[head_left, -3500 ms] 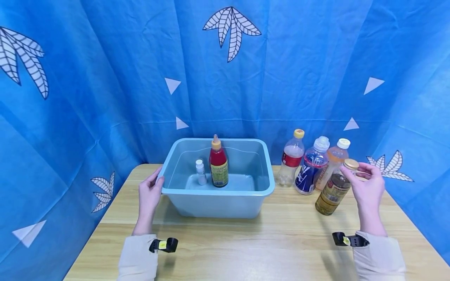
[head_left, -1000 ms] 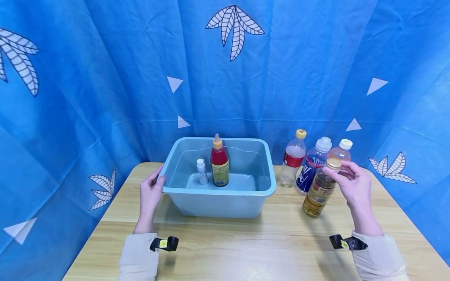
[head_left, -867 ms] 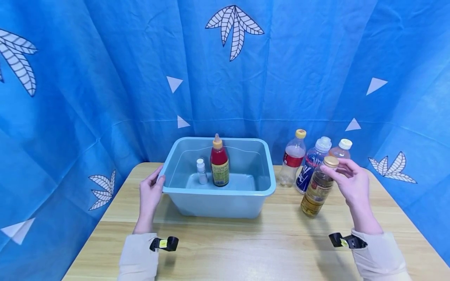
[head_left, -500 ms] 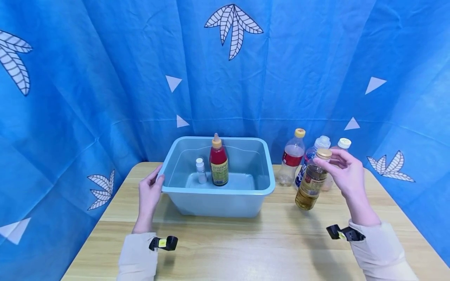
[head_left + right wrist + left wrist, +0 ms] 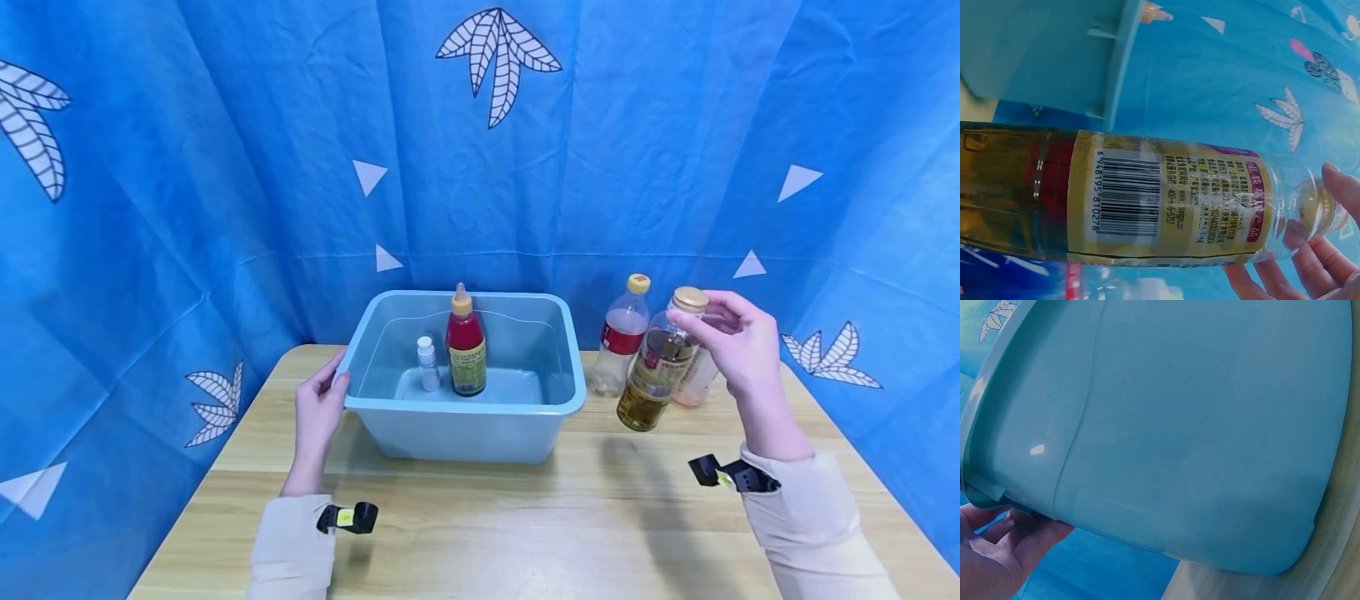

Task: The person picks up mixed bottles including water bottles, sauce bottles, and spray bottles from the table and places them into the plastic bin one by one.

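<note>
My right hand grips a clear bottle of amber liquid by its neck, just under the gold cap, and the bottle leans with its base toward the tub. Its yellow label with a barcode faces the right wrist camera. My left hand holds the left rim of a light blue plastic tub; in the left wrist view its fingers curl at the rim's underside. Inside the tub stand a red sauce bottle with a pointed tip and a small white-capped bottle.
Right of the tub stands an empty soda bottle with a red label. A bottle with orange residue is partly hidden behind the right hand, and the blue-labelled bottle is covered in the head view. A blue curtain hangs behind the wooden table.
My right hand has carried the amber bottle left and upward toward the tub, so it now covers the blue-labelled bottle. The left hand stays on the rim.
</note>
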